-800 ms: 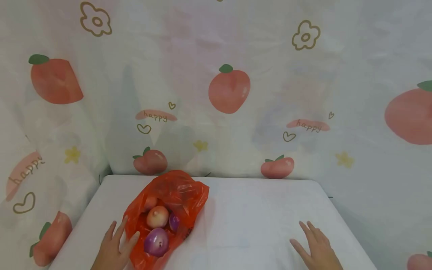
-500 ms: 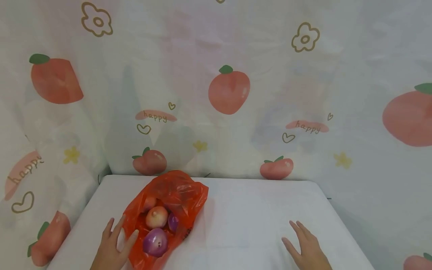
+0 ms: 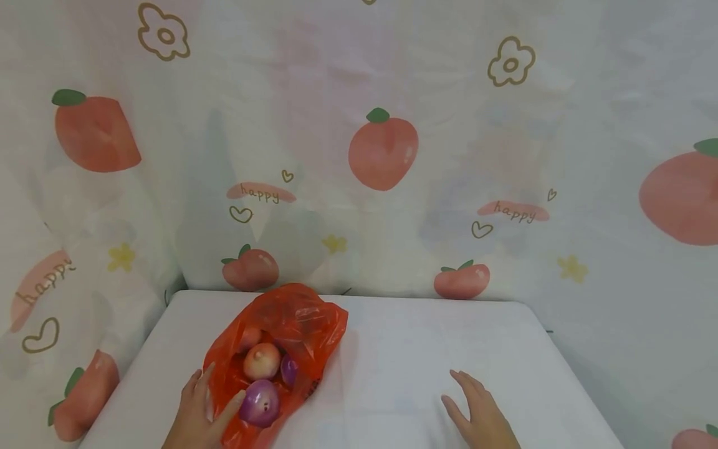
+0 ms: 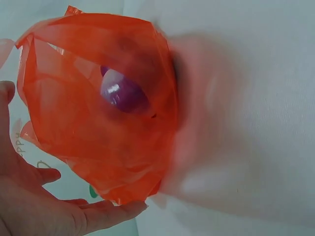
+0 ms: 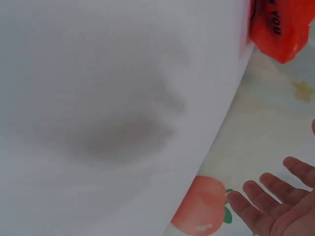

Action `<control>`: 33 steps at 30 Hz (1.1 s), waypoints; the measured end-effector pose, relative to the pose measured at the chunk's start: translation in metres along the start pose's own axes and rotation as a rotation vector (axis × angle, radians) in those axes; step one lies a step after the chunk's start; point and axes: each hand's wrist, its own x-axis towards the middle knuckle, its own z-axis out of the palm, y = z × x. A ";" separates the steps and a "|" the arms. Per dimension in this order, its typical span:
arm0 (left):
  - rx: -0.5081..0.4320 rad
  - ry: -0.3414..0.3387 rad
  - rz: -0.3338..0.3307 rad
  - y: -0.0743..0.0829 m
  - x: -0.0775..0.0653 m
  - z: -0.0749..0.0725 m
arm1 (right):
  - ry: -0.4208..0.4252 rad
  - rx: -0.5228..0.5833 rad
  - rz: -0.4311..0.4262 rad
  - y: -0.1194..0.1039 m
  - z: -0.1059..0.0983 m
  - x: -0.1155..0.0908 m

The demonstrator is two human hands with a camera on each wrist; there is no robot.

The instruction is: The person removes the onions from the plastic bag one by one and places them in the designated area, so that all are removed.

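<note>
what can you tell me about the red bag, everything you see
The red bag looks like thin, crinkled, see-through plastic with dark lettering on one side. It lies on the left of the white table, mouth open toward the person, with four onions showing inside. The left grip is at its left edge; whether they touch is unclear.

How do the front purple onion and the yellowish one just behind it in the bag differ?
The purple onion is violet with small dark marks; the yellowish onion is pale orange with a light tip. The purple onion lies nearer the camera; the yellowish onion sits deeper in the red bag. Both are rounded and inside it.
</note>
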 end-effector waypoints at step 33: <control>-0.164 -0.069 0.081 -0.008 0.005 0.012 | -0.014 0.093 -0.108 -0.061 0.031 0.006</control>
